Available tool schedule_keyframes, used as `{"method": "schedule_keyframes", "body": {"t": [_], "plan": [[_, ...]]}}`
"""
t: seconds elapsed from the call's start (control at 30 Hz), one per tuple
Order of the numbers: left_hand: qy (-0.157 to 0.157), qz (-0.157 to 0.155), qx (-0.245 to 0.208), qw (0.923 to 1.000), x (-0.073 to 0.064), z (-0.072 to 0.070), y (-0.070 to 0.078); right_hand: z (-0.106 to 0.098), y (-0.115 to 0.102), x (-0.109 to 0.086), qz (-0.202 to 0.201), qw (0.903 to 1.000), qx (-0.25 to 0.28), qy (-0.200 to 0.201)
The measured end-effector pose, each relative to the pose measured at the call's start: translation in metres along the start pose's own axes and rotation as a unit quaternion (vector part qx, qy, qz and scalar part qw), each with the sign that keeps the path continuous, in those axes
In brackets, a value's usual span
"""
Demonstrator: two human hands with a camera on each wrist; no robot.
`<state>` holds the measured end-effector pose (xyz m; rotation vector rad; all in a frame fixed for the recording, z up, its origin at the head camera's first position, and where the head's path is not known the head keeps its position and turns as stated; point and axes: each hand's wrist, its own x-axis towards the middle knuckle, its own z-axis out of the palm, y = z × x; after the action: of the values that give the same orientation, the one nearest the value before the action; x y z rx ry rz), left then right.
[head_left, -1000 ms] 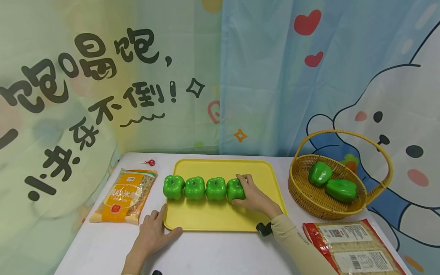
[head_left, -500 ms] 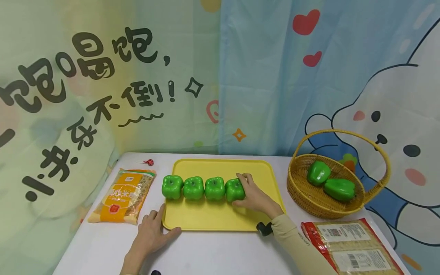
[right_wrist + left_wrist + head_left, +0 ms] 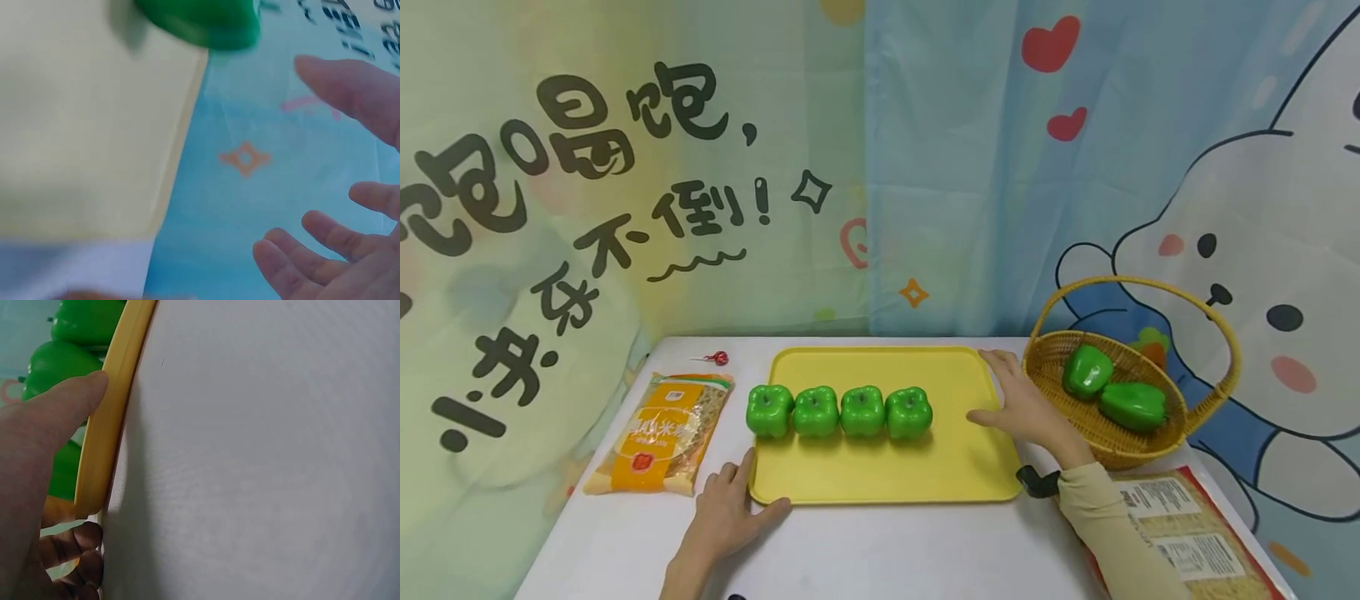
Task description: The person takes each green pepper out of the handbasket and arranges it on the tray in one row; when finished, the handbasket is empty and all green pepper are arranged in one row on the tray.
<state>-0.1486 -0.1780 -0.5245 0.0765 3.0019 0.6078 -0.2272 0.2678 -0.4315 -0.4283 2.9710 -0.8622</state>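
Note:
Several green bell peppers (image 3: pixel 862 411) stand in a row on a yellow tray (image 3: pixel 880 475), from its left edge to past its middle. My left hand (image 3: pixel 727 512) rests at the tray's front left corner. In the left wrist view its thumb (image 3: pixel 78 397) touches the tray rim (image 3: pixel 115 394), with the other fingers beside the corner. My right hand (image 3: pixel 1028 408) is over the tray's right edge, fingers spread, holding nothing. A wicker basket (image 3: pixel 1131 454) with two green bell peppers (image 3: pixel 1133 406) in it stands just beyond that hand, partly overlapped by it.
A bag of grain with an orange label (image 3: pixel 655 433) lies left of the tray, and a red-wrapped lollipop (image 3: pixel 721 358) behind it. A flat red-edged packet (image 3: pixel 1198 525) is at the front right, partly under the right sleeve (image 3: pixel 1112 525). A printed curtain (image 3: pixel 940 167) hangs behind the table.
My right hand has let go of the rightmost bell pepper and moved right toward the basket, fingers spreading. That pepper stays in the row. My left hand keeps its place at the tray corner.

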Motion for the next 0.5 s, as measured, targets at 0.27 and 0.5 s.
{"method": "schedule_keyframes", "body": {"t": [0.27,0.5], "plan": [[0.003,0.004,0.001,1.0000,-0.001,-0.001,0.000,-0.046,0.044,-0.023,0.052,0.9953,-0.022,0.079],[0.002,0.006,0.005,1.0000,0.000,-0.001,0.001,-0.073,0.089,-0.033,0.118,0.9863,-0.057,0.101]]}}
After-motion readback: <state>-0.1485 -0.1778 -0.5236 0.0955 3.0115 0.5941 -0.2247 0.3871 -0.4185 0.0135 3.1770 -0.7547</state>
